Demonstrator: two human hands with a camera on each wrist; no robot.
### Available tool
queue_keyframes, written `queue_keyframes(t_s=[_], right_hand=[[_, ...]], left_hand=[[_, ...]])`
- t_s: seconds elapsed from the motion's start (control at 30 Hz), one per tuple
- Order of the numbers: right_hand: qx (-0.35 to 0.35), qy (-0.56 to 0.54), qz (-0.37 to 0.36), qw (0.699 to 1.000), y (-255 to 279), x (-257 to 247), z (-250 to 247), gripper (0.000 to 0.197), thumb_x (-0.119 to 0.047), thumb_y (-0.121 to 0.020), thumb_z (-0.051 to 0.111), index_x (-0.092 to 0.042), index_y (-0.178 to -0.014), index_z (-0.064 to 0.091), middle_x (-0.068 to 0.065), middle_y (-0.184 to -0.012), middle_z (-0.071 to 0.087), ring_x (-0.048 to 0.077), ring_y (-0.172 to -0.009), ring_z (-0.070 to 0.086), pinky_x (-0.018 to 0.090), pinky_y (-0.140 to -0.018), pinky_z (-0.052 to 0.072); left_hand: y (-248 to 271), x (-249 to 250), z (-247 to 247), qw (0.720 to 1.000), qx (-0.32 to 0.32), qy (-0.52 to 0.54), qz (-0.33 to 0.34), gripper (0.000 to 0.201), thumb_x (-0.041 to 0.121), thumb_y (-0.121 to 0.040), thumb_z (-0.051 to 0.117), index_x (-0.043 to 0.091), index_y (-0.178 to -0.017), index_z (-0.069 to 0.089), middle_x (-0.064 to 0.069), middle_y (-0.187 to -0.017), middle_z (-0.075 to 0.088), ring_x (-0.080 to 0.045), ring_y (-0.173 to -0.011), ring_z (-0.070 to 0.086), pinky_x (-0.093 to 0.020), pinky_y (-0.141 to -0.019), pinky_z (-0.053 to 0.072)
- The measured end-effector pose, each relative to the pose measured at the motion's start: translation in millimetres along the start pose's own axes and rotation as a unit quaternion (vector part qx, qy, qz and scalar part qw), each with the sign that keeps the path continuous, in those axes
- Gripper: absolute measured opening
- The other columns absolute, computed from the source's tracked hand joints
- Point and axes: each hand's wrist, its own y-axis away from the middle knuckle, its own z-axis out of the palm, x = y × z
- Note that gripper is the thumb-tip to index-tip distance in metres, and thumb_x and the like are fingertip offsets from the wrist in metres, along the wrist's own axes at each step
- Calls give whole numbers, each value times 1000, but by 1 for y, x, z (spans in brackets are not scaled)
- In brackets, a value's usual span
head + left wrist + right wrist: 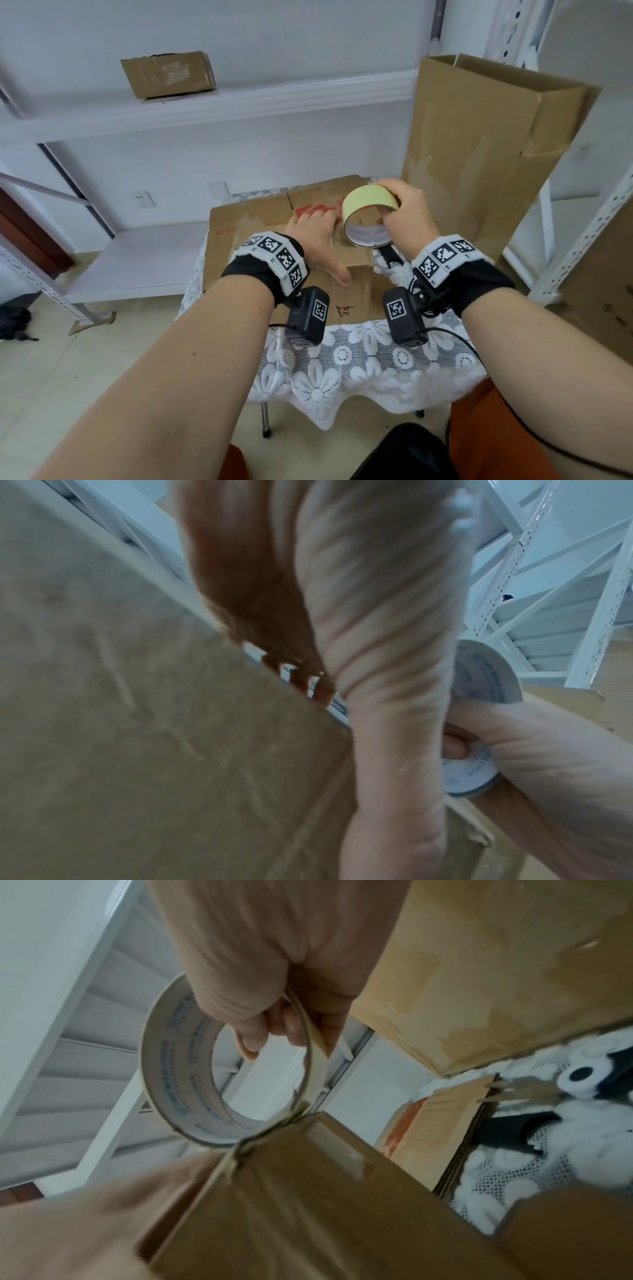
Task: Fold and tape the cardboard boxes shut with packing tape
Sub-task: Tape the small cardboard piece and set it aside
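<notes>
A brown cardboard box with red print lies on a small table covered in white lace. My left hand lies flat on its top with straight fingers pressing the flaps down; the palm fills the left wrist view. My right hand grips a roll of yellowish packing tape, fingers through its core. In the right wrist view the tape roll stands on edge at the box's corner, with tape running from the roll onto the cardboard.
A tall open cardboard box stands at the table's back right. Another small box sits on a white metal shelf behind. More cardboard leans at the right. The lace cloth hangs over the table's near edge.
</notes>
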Motion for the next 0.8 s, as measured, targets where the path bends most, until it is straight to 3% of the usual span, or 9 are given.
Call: queue_keyframes(t_s=[0.13,0.6,0.8], right_hand=[[4,36,10,999,-2,2,-14,49,19,-80,47,-14,-111,66,2,-102,62,18,-98,56,25,-79,41],[-4,90,13,996,2,-6,-24,50,16,-80,46,-15,-113,67,-1,-100,61,19,-99,54,31,-85,44],[1,126,1,992,3,3,-27,44,17,-80,51,-13,-107,70,0,-93,62,20,-93,56,27,-77,40]], left_hand=[[1,0,0,1000,0,11,0,119,57,-54,86,18,-149,24,-2,-147,36,-25,-136,32,-47,-116,24],[-2,1,1,1000,-15,-8,6,123,60,-56,83,20,-151,18,-2,-152,30,-25,-140,27,-49,-119,16],[-2,-3,3,1000,-9,5,3,121,59,-54,84,21,-150,20,-2,-148,33,-24,-138,29,-48,-118,18]])
